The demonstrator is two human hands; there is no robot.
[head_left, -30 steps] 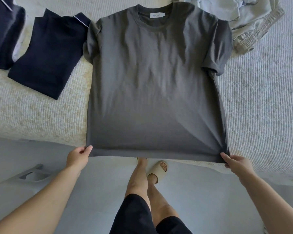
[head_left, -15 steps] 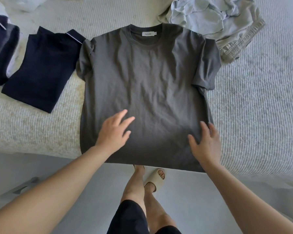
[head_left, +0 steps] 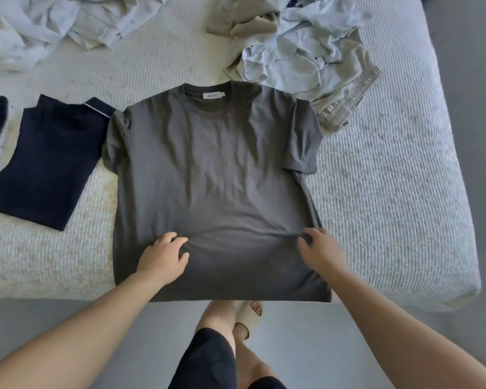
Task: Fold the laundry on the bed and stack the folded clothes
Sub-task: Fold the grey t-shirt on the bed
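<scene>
Now both hands (head_left: 163,255) atop T-shirt (head_left: 211,169).

Bare forearms, black shorts (head_left: 208,357), cream slide sandal (head_left: 249,311)

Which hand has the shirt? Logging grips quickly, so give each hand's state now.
Left hand: fingers curled, pinching the shirt fabric near the hem.
Right hand: fingers curled, gathering the shirt at its right side.
</scene>
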